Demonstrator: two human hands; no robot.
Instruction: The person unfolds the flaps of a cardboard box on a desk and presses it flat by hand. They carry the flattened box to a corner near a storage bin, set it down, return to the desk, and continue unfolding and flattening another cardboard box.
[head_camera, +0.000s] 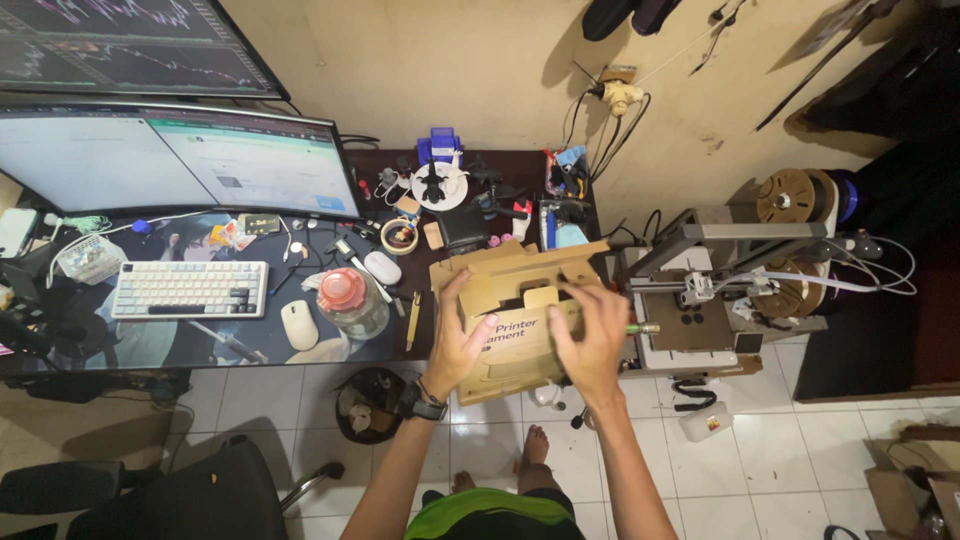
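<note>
Two bare hands hold a flat-sided brown cardboard box (520, 320) above the right end of the dark desk (420, 345), its matte flaps folded open at 12 o'clock and a dark printed label on its front face. The left hand (455, 345), a black watch on its wrist, presses the box's 9 o'clock side with fingers spread. The right hand (590, 345) clamps the 3 o'clock edge, fingers curled over the top. At 9 o'clock from the box stands a clear plastic jar (350, 300) with a round pink lid; at 3 o'clock, a grey metal-framed 3D printer (700, 300).
</note>
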